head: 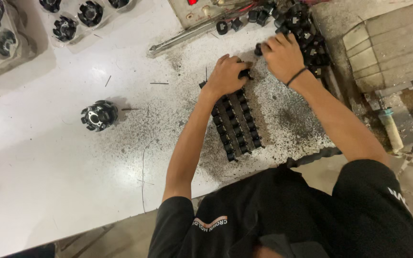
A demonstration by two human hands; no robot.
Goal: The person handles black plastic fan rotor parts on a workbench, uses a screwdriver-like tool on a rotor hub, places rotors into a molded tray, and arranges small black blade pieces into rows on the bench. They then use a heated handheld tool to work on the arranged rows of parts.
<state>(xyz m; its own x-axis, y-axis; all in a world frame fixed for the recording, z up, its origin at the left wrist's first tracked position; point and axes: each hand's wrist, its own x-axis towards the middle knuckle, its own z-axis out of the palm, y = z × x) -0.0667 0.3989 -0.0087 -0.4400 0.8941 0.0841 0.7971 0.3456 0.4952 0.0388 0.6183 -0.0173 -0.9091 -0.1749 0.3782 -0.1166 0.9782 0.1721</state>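
Black plastic pieces (237, 125) lie packed in three tight rows on the white table (48, 157), running from the near edge toward the far edge, on a patch speckled with dark grit. The left hand (226, 75) rests palm down on the far end of the rows, its fingers curled together over the last pieces, fingertips touching one small black piece (245, 73) there. Just beside it, toward the far right corner, the right hand (283, 56) reaches into a loose heap of the same black parts (307, 28); its fingers are bent and pressed onto the heap, but what they pinch cannot be told. A dark band (296, 76) circles that wrist. A metal rod (192, 34) lies along the far edge. Well apart, toward the left side, stands a round black toothed part (99, 115). Clear trays (5, 43) holding similar round parts sit in the far left corner.
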